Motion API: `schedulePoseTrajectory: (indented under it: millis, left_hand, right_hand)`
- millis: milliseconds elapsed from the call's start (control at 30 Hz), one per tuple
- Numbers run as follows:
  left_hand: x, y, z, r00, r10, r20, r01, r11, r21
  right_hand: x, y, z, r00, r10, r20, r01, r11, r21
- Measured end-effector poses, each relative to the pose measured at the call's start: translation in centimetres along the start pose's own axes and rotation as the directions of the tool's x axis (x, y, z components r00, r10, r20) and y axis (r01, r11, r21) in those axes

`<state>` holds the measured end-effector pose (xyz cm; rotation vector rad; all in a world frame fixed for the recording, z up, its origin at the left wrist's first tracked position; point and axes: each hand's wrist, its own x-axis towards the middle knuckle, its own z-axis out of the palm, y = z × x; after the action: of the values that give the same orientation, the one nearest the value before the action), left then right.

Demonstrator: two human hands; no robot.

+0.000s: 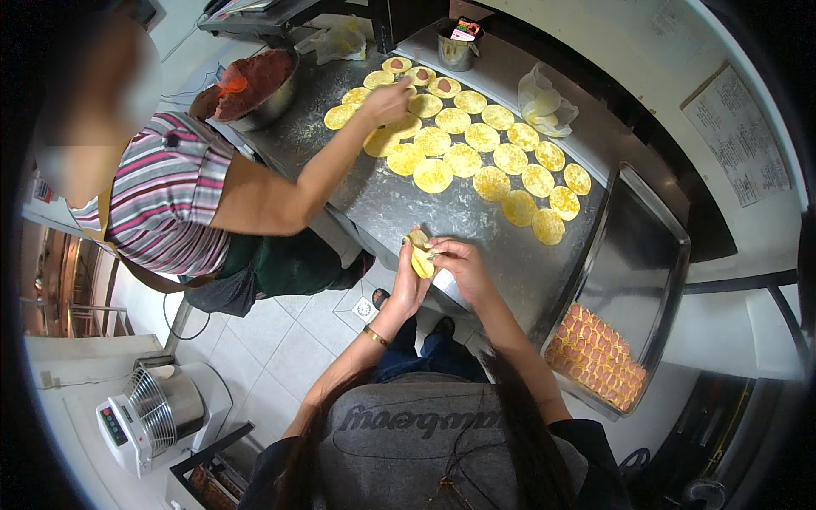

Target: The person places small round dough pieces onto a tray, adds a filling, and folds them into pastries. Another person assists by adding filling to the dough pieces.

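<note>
In front of my chest, near the table's edge, a yellow dough round (421, 262) is folded between my two hands. My left hand (410, 285) supports it from the left with the fingers curled around it. The fingertips of my right hand (457, 262) pinch its upper right side. Ahead, several flat yellow dough rounds (463, 160) lie in rows on the floured metal table (365, 191). A few at the far end carry a dab of reddish-brown filling (422, 75). A co-worker's hand (388, 104) is over those far rounds.
To my right a large metal tray (648, 229) holds packed small filled pieces (595, 357) at its near end. The co-worker stands at the left beside a bowl (276, 106) of reddish filling. A metal bucket (457, 55) and plastic bag (544, 104) stand behind; a mixer (161, 416) is lower left.
</note>
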<state>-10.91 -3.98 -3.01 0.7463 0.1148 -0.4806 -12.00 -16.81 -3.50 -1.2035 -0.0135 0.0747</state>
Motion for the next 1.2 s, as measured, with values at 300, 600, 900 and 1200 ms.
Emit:
schedulePoseTrajectory:
  millis: [300,600,900,1200]
  left_hand:
    - [-0.3,1.4,-1.4,0.998,-0.062,-0.026,0.06,0.995,-0.078]
    - [-0.9,1.0,-2.6,0.994,-0.086,-0.063,0.079,0.991,-0.105]
    - [-0.4,0.4,-1.5,0.99,-0.135,-0.026,0.132,0.986,-0.098]
    - [1.5,-1.2,-0.5,0.995,-0.083,0.05,0.085,0.995,-0.045]
  right_hand:
    - [7.0,1.3,-8.1,0.907,-0.302,-0.294,0.169,0.9,-0.403]
    - [5.1,2.1,-7.3,0.845,-0.482,-0.232,-0.098,0.286,-0.953]
    - [5.0,2.9,-8.1,0.804,-0.594,0.025,0.099,0.092,-0.991]
    - [-0.1,-1.0,0.5,0.971,-0.237,-0.029,0.194,0.853,-0.485]
